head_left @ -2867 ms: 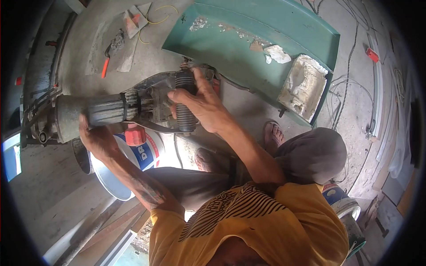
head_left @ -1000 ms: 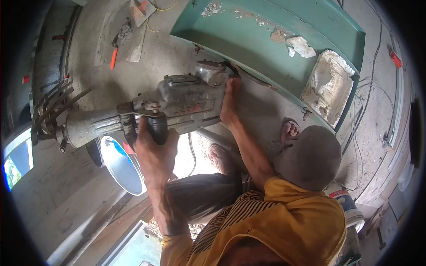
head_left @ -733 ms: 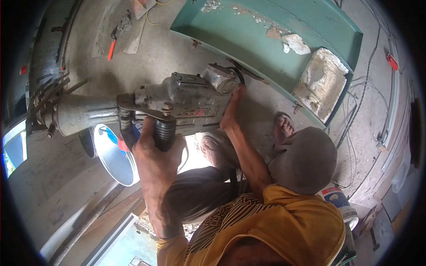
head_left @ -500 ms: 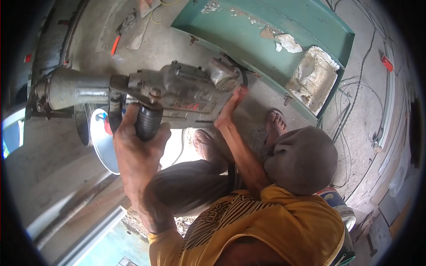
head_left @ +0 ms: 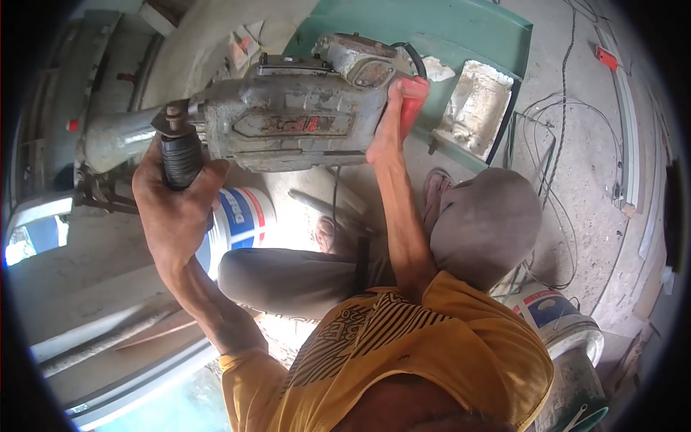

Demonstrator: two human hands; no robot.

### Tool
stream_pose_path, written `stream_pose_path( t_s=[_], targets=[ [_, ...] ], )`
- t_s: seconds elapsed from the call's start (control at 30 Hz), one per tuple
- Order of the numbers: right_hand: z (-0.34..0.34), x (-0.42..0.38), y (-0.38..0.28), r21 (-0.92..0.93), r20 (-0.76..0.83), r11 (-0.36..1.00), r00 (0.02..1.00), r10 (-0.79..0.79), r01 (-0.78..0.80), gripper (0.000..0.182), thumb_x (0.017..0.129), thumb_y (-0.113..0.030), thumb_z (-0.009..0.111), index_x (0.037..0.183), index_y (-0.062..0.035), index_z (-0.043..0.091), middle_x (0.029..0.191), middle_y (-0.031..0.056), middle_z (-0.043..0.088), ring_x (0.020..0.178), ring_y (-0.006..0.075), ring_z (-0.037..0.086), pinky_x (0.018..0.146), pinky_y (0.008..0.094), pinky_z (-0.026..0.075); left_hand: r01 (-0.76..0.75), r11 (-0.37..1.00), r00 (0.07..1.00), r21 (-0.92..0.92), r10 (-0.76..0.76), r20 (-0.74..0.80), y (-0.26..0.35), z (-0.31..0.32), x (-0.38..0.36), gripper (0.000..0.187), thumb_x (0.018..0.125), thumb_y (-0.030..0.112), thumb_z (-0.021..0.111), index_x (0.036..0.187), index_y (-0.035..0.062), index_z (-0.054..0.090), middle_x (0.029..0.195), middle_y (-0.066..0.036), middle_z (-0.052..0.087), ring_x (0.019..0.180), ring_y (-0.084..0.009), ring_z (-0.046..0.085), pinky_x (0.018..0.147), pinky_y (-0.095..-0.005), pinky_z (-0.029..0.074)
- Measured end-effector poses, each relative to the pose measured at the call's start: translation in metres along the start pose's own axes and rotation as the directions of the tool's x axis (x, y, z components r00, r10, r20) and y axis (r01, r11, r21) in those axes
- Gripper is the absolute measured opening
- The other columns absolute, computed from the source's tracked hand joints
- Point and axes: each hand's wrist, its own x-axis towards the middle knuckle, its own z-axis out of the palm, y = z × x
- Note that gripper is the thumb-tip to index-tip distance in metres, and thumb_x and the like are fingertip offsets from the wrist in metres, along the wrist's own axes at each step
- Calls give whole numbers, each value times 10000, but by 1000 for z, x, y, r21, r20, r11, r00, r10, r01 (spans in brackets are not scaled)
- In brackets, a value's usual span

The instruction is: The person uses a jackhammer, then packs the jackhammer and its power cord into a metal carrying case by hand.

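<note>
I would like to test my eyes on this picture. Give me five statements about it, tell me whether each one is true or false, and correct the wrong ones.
1. The left hand grips the black handle. True.
2. The right hand is away from the power tool. False: it is on the red handle at one end of the tool.
3. The white-crusted rectangular piece lies inside the green box. True.
4. The person's shirt is plain blue. False: it is yellow with a dark pattern.
5. A bucket with blue and red printing is near the left hand. True.
</note>
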Motion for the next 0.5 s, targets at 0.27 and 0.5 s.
stream_pose_path(
  t_s=[0.27,0.5],
  targets=[
    [-24,54,-85,0,-45,959,958,284,-284,821,795,-412,767,1442,-137,343,1358,106,491,1291,206,402,1087,376,297,-57,997,995,-48,61,76,59,55,48,177,739,51,692,860,7,571,626,-77,602,476,-98,518,457,-234,396],
    [-43,112,-89,36,-46,941,940,338,-337,618,812,-524,714,1106,17,668,972,43,636,900,137,530,840,299,416,-113,990,947,-88,134,290,83,97,112,118,740,9,640,822,15,555,659,-60,594,490,-101,524,467,-242,420]
  ],
)
